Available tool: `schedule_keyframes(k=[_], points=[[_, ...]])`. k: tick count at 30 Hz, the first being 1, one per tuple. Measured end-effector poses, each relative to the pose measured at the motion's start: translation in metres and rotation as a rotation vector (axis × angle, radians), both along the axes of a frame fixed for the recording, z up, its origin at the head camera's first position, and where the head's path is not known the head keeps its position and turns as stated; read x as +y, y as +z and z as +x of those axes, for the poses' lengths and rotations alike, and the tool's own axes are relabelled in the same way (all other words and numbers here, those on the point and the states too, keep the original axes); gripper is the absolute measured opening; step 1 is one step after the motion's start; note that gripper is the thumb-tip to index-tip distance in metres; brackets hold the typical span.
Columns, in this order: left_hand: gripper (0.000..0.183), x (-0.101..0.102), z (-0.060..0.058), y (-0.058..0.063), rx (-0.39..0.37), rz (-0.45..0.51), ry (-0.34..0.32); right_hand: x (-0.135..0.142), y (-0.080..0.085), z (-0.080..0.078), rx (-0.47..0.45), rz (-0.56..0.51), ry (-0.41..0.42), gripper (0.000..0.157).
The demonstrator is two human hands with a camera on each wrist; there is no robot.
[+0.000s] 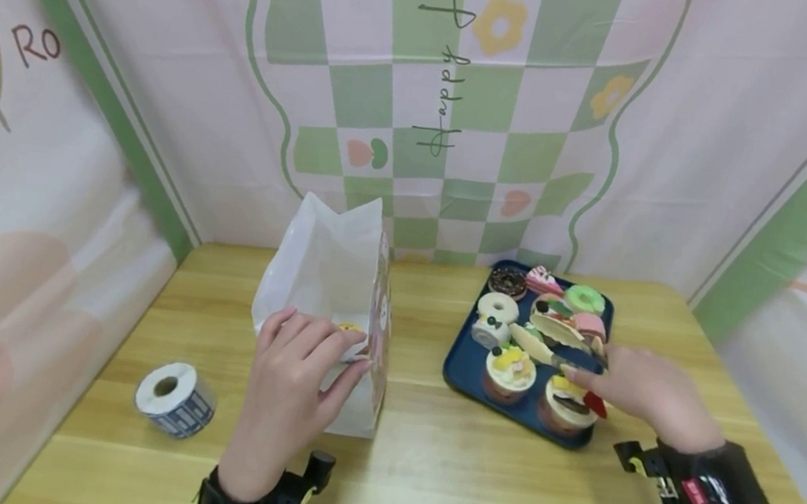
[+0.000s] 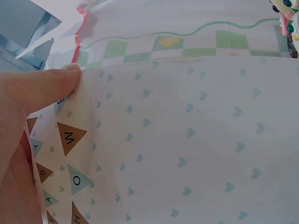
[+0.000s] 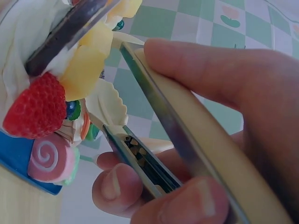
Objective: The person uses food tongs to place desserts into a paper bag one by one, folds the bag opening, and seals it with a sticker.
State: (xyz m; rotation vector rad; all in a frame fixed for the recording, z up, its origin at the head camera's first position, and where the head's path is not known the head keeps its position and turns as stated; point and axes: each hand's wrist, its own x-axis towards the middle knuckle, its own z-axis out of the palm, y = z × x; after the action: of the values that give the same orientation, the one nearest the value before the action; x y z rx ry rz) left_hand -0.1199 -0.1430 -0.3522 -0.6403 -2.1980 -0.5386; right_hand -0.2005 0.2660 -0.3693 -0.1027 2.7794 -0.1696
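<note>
My left hand (image 1: 296,390) pinches the top edge of a white paper bag (image 1: 273,291) that stands upright with its mouth open. In the left wrist view, the thumb lies at the edge of the bag's heart-printed side (image 2: 187,140). My right hand (image 1: 647,391) grips metal tongs (image 3: 175,116) with cream, scalloped tips, which are spread over the middle of a navy tray (image 1: 460,368). Between and under the tips are a fruit-topped pastry (image 1: 546,307) and other toy pastries. Two fruit-topped cupcakes (image 1: 505,389) sit at the tray's front; a strawberry (image 3: 37,107) shows close to the tongs.
On the tray are also a chocolate doughnut (image 1: 507,282), a white doughnut (image 1: 497,306), a green doughnut (image 1: 584,298), a pink cake slice (image 1: 543,280) and a pink swirl roll (image 1: 588,325). A label roll (image 1: 175,405) stands left of the bag. Printed cloth (image 1: 490,162) hangs behind the wooden table (image 1: 434,491).
</note>
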Motion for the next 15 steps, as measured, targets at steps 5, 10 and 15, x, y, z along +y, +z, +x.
schedule_keyframes(k=[5, 10, 15], points=[[0.024, -0.0001, 0.0000, 0.0000, -0.001, -0.003, 0.000, 0.0016, -0.0005, -0.0031, -0.005, -0.006, -0.006, 0.114], [0.023, 0.0003, -0.0001, -0.0001, 0.003, -0.004, -0.001, 0.0020, -0.0012, -0.0055, -0.022, -0.012, -0.012, 0.116], [0.023, 0.0006, -0.0004, -0.0002, 0.010, -0.003, -0.003, 0.0012, 0.0002, -0.0062, -0.026, -0.026, -0.007, 0.110]])
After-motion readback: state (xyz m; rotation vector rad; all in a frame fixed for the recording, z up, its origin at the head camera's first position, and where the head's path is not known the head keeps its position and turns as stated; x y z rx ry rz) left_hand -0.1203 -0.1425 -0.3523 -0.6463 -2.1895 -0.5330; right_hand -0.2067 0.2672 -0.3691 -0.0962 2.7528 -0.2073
